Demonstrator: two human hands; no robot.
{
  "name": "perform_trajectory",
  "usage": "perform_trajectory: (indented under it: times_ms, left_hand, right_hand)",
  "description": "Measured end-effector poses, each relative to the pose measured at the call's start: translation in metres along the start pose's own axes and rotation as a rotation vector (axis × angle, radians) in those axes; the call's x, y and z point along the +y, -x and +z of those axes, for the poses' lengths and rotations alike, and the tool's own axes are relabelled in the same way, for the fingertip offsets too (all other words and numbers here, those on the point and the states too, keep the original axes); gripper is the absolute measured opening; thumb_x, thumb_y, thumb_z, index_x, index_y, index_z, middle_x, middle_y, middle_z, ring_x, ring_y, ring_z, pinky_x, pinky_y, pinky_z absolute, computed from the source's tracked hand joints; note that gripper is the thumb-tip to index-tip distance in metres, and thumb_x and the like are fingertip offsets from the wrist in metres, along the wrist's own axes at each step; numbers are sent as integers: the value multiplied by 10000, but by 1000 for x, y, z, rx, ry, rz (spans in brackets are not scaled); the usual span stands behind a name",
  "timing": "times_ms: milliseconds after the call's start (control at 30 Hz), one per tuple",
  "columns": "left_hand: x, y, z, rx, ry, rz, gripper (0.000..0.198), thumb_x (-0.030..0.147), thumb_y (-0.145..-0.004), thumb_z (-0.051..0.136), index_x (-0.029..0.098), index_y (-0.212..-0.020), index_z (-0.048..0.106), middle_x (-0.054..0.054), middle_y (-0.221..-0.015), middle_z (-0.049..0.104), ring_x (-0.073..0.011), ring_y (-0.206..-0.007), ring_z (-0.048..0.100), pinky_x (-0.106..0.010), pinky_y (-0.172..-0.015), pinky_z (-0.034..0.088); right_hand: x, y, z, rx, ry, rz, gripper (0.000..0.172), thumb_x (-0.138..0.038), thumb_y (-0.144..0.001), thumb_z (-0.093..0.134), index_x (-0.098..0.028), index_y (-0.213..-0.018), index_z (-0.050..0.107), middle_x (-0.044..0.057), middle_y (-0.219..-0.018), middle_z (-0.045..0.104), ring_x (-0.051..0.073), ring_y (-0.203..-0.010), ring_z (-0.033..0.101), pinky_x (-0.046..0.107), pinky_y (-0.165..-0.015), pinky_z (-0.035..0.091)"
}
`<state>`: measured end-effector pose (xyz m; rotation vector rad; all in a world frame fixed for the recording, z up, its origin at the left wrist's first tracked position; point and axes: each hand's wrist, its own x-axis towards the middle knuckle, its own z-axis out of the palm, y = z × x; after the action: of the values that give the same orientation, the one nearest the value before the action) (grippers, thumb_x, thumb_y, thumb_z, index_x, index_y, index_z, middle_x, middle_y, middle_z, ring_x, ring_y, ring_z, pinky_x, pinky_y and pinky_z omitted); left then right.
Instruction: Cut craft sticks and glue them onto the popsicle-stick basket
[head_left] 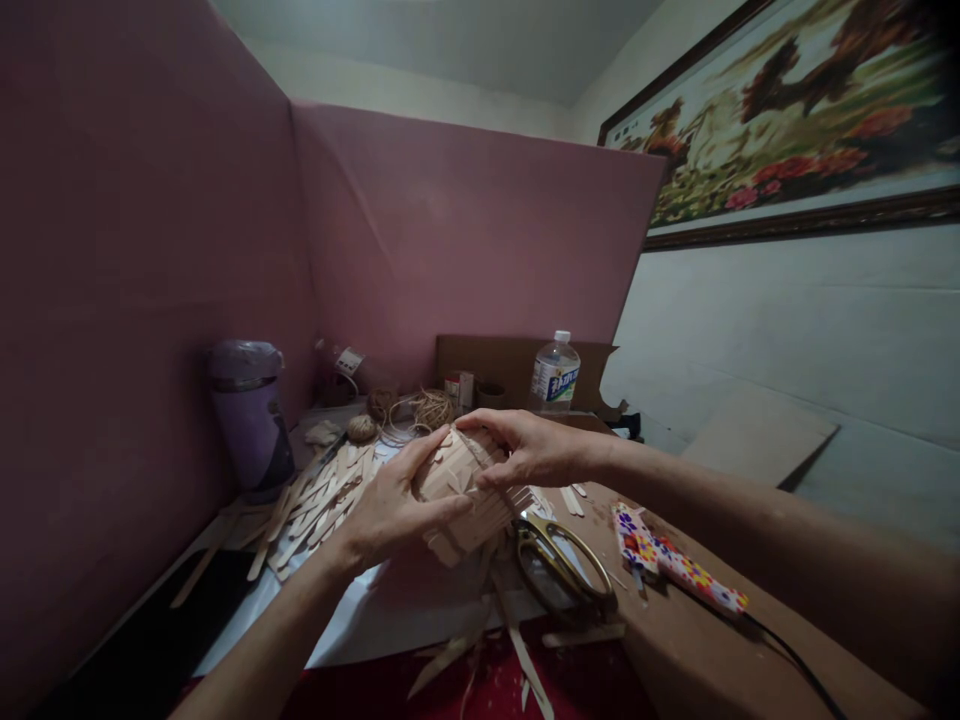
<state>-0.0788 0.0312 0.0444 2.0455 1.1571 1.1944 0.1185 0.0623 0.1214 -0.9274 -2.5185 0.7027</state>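
Craft-stick assembly (452,470) held up between both hands, over white sheet (358,625). Left hand (391,503): fingers clamped on left side. Right hand (536,448): fingers clamped on upper right. Light, even pressure probably best; thin sticks could snap. Gold-handled scissors (564,568) just below right, likely in way; floral glue gun (667,560) farther right. Loose craft sticks (330,505) left, twine ball (433,407) behind.

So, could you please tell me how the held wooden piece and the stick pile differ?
The wooden piece is gripped by the left hand and right hand; the stick pile lies unheld. The wooden piece is compact, the stick pile loosely spread. Both look like pale wood.
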Motion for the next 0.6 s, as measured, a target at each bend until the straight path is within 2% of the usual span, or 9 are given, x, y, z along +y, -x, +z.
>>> perform_trajectory:
  times_ms: [367,600]
  left_hand:
    - [0,1,-1,-33,40,-17,732,372,-669,681,233,-1324,386,-62,-1316,485,-233,-1182,463,-379,-988,380]
    - [-1,0,0,-20,37,-8,735,367,-661,689,229,-1319,392,-65,-1311,487,-238,-1178,465,-382,-988,380]
  right_hand:
    - [-1,-1,-5,-75,67,-81,588,-100,-683,636,-117,-1248,474,95,-1126,600,209,-987,555,329,-854,459]
    - [0,-1,-5,-104,36,-61,634,-114,-686,631,-103,-1287,428,106,-1206,560,216,-1053,531,336,-895,431]
